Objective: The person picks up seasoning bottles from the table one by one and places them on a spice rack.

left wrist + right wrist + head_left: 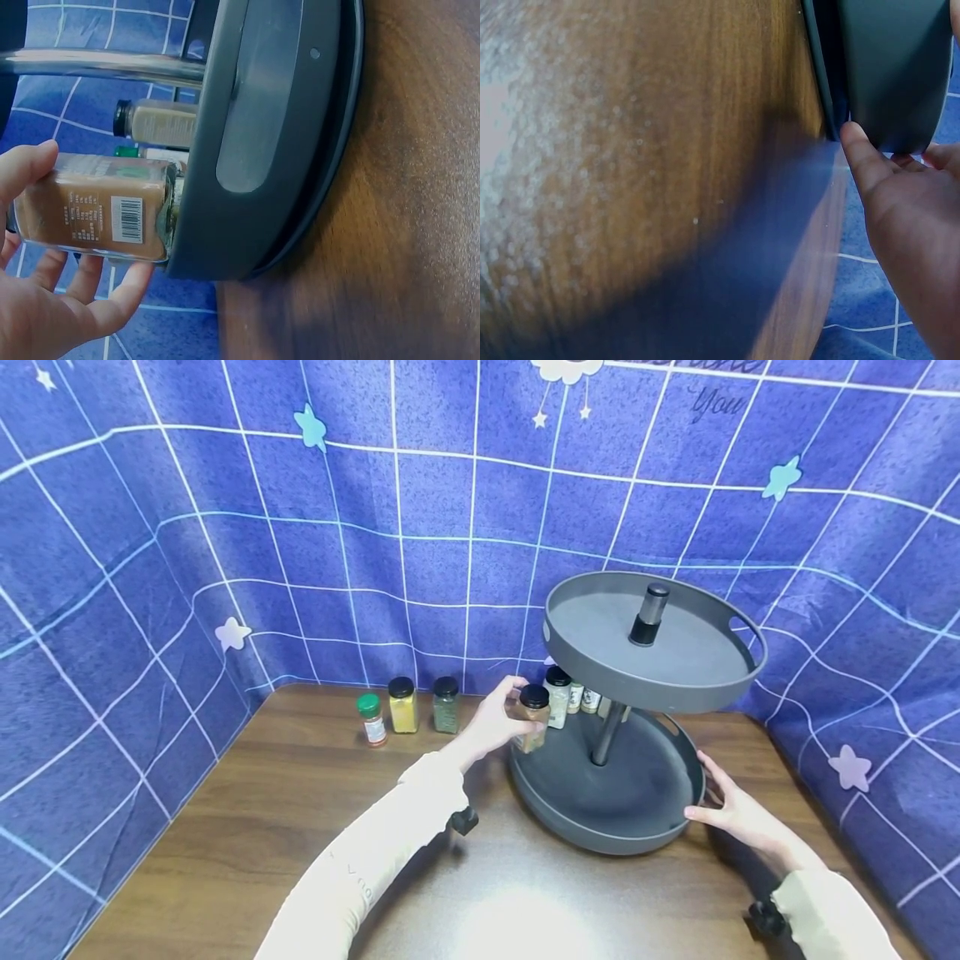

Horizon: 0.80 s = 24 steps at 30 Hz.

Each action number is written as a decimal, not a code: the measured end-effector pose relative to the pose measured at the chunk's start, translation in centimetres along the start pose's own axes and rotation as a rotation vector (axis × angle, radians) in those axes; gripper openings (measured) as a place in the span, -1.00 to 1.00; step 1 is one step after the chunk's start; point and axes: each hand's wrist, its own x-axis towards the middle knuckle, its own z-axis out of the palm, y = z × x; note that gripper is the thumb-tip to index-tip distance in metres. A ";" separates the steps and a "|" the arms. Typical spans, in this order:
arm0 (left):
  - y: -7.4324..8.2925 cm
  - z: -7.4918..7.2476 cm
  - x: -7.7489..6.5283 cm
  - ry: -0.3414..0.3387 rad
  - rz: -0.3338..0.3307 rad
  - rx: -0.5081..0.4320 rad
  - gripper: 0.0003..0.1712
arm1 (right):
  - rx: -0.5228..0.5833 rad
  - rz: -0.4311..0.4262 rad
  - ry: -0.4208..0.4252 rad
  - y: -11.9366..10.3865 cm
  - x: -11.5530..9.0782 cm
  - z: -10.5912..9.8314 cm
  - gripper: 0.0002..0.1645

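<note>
My left hand [497,720] grips a clear spice jar [532,727] of brown powder with a black lid, thumb on one side and fingers on the other. It holds the jar upright at the left rim of the lower tray [615,802] of a dark grey two-tier turntable. In the left wrist view the jar [94,206] shows a barcode label, its base overlapping the tray rim. Against the outer right wall of the lower tray rests my right hand [738,814], fingers spread. The right wrist view shows its thumb [866,154] near the tray's base.
Several jars, including a black-lidded one [557,697], stand at the back of the lower tray. A green-capped bottle [372,720], a yellow jar [403,706] and a dark green jar [446,706] stand at the left. The upper tray [697,652] overhangs the lower one.
</note>
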 end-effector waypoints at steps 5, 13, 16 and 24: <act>-0.4 0.4 -0.1 -0.007 0.015 0.000 -0.20 | -0.001 0.002 0.002 -0.1 0.0 0.0 0.14; -0.9 0.6 -0.4 -0.005 0.001 0.040 -0.21 | -0.005 -0.013 0.010 0.0 0.0 0.0 0.14; -1.4 0.7 -0.5 -0.003 0.009 0.114 -0.21 | -0.010 -0.011 0.011 0.0 -0.1 0.0 0.15; -2.7 1.0 -0.8 -0.011 0.071 0.252 -0.24 | -0.009 -0.007 0.010 -0.2 0.0 0.1 0.15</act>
